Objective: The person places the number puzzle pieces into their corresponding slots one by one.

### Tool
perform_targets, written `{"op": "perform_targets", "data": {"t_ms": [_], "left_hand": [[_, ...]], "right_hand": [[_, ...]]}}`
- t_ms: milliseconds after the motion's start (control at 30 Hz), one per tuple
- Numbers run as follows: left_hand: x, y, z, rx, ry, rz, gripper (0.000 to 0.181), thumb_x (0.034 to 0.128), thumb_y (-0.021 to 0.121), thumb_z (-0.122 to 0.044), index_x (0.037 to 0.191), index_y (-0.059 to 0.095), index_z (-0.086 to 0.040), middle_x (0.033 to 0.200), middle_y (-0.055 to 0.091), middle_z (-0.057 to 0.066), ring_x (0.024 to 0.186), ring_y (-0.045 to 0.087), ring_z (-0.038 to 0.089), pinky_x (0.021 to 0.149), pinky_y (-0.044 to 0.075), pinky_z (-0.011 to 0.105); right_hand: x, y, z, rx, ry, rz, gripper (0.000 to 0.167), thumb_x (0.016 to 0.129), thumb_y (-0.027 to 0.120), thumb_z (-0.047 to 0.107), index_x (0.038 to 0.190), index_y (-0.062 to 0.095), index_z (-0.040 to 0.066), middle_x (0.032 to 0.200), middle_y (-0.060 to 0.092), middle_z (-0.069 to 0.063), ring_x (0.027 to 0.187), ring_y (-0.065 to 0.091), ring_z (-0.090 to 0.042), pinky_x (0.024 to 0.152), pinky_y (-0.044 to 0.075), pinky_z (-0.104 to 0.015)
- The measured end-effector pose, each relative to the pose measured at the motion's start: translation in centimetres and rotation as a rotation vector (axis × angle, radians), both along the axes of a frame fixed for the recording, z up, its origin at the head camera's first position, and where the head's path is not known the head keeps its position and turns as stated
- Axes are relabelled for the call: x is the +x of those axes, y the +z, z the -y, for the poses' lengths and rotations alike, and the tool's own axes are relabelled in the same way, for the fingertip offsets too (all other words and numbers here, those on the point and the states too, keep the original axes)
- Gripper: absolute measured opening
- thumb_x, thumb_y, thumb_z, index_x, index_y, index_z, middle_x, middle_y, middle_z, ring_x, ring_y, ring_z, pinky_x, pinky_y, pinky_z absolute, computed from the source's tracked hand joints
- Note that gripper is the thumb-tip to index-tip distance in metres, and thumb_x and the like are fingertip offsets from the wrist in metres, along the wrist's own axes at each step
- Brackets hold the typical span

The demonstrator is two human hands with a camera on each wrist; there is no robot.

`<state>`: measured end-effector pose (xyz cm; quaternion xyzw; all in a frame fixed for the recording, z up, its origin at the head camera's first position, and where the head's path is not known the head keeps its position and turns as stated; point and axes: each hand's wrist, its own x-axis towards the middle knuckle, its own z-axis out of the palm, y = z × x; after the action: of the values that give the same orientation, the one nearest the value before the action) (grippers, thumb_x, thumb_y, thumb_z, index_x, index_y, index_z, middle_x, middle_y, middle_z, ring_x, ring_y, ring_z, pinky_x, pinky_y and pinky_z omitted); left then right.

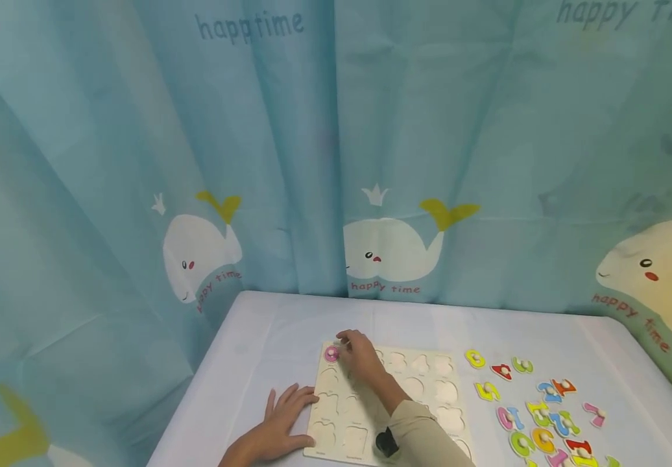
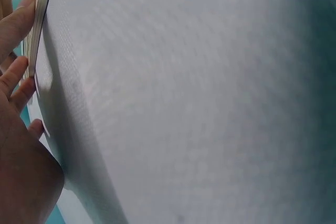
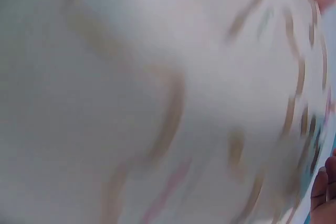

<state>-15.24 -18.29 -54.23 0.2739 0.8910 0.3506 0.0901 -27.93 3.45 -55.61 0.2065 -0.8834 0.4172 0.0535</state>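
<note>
A cream wooden puzzle board [image 1: 340, 447] with rows of cut-out recesses lies on the table. A pink, round knobbed puzzle piece [image 1: 331, 353] sits at its far left corner. My right hand [image 1: 362, 357] hovers over the far side of the board, fingers loosely bent beside that piece; I see nothing held in them. At the edge of the right wrist view, the right hand's fingers [image 3: 320, 190] show partly. My left hand [image 1: 280, 425] lies at the board's left edge, fingers spread, fingertips touching it. The left wrist view shows the left thumb [image 2: 18, 27] against the board's side.
Right of the board lie several colourful knobbed number pieces, among them a yellow zero [image 1: 475, 359], a red four [image 1: 502, 371] and a yellow five [image 1: 487, 391]. The white table [image 1: 266, 331] ends at a blue curtain [image 1: 289, 162] printed with whales.
</note>
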Motion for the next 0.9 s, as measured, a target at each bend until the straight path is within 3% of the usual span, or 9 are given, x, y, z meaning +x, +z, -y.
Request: {"op": "perform_targets", "data": {"t_ms": [200,400,500,733,900], "left_hand": [[0.0,-0.1,-0.2,-0.003,0.027,0.027,0.066,0.0818,0.067,-0.043,0.131,0.045,-0.005,0.141,0.037,0.016,0.133,0.016,0.05,0.093,-0.009,0.074],[-0.1,-0.1,-0.4,0.0,0.026,0.018,0.065,0.0816,0.067,-0.043,0.13,0.046,-0.006,0.14,0.038,0.016,0.133,0.016,0.05,0.092,-0.01,0.073],[-0.1,-0.1,-0.3,-0.001,0.022,0.019,0.064,0.0817,0.067,-0.043,0.13,0.046,-0.006,0.14,0.037,0.016,0.132,0.016,0.05,0.092,-0.01,0.073],[0.0,-0.1,-0.2,0.004,0.036,0.022,0.065,0.081,0.067,-0.043,0.13,0.046,-0.007,0.141,0.036,0.016,0.132,0.015,0.051,0.093,-0.01,0.072],[-0.1,-0.2,-0.3,0.013,0.027,0.033,0.065,0.0806,0.068,-0.042,0.13,0.046,-0.007,0.141,0.036,0.017,0.132,0.014,0.051,0.092,-0.011,0.072]], "right_hand": [[0.0,0.8,-5.1,-0.029,-0.13,-0.027,0.019,0.087,0.064,0.005,0.106,0.062,0.001,0.089,0.06,-0.004,0.083,0.057,-0.022,0.073,0.049,-0.039],[0.5,0.8,-11.2,0.025,-0.3,-0.038,0.018,0.086,0.065,0.005,0.104,0.064,0.001,0.087,0.061,-0.005,0.081,0.058,-0.021,0.072,0.048,-0.038],[0.9,0.9,-13.9,0.057,-0.342,-0.018,0.02,0.087,0.065,0.005,0.106,0.063,0.001,0.09,0.061,-0.005,0.083,0.057,-0.021,0.073,0.048,-0.038],[2.5,0.9,-18.9,0.073,-0.365,-0.085,0.018,0.087,0.063,0.003,0.105,0.063,-0.002,0.089,0.061,-0.009,0.08,0.058,-0.023,0.069,0.048,-0.04],[3.8,1.4,-21.9,0.126,-0.448,-0.006,0.022,0.093,0.056,0.006,0.113,0.059,-0.001,0.098,0.059,-0.011,0.088,0.055,-0.025,0.074,0.046,-0.041]]}}
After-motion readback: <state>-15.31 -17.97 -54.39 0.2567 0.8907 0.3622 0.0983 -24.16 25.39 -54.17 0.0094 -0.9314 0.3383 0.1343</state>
